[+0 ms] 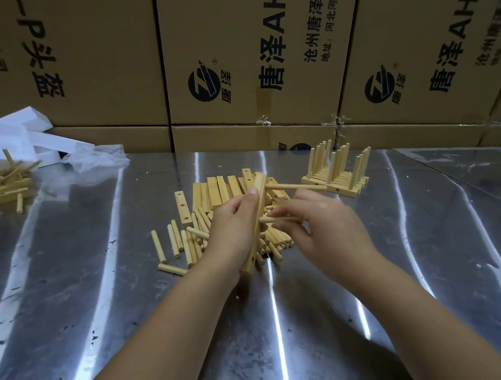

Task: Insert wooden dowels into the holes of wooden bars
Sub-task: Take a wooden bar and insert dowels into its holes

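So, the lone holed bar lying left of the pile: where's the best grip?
Probably from above, pinching the bar across its width at mid-length: it lies flat on the table, both long edges look free, and dowels crowd its near end.

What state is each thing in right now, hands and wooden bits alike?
held bar: steeply tilted, off the table.
left hand: grips the held bar.
upper dowel: stuck in the held bar.
right hand: pinches second dowel against the bar.
loose dowels: lying flat.
finished bars: dowels pointing up.
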